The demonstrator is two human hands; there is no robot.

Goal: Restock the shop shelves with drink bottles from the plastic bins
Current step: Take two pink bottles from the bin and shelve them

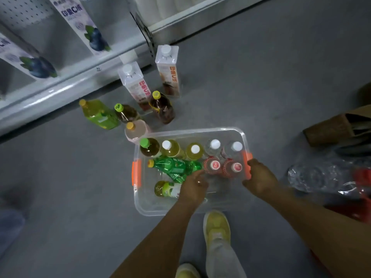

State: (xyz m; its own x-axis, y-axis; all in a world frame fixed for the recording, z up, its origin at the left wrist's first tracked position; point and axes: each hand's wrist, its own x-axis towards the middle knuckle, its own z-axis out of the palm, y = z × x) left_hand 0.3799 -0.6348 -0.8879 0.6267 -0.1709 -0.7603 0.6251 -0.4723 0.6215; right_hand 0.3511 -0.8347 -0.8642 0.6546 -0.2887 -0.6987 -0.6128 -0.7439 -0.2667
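Orange handles mark the ends of the clear plastic bin on the floor, mid-frame. Inside, upright bottles line the 12 o'clock wall, two red-capped bottles stand toward 3 o'clock, and a green bottle and a yellow bottle lie flat. The right hand curls its fingers over the 3 o'clock rim. The left hand reaches in at the green bottle's base, though I cannot tell whether its fingers pinch it or merely touch.

A round bottle lying flat may roll or slip from a loose hold, and dragging it out could topple the red-capped pair. Shoving the bin toward 11 o'clock would knock the loose bottles crowded before the shelf.

The left palm is hidden, the yellow bottle's label is partly covered, and blur smears the crumpled wrap at 3 o'clock.
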